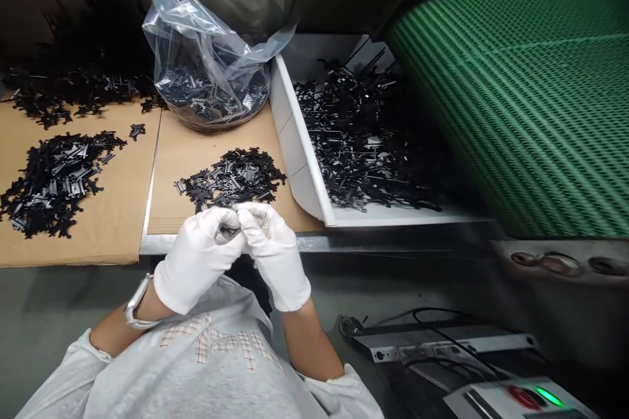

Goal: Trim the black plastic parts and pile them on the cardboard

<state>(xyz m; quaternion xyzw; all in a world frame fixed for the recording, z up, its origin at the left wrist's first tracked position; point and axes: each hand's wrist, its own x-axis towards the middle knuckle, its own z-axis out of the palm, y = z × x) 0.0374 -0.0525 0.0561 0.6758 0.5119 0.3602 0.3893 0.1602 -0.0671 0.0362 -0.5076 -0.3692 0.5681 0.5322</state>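
Both hands wear white gloves and meet at the table's front edge. My left hand (199,255) and my right hand (272,252) have their fingers curled and pinched together around a small black plastic part (230,230), mostly hidden between the fingertips. Just beyond them lies a small pile of black plastic parts (230,178) on a cardboard sheet (191,150). A watch sits on my left wrist.
A larger pile of black parts (54,177) lies on the left cardboard. A clear plastic bag (206,59) with parts stands behind. A white tray (299,150) full of parts sits right, beside a green conveyor belt (515,91). A control box (521,396) is lower right.
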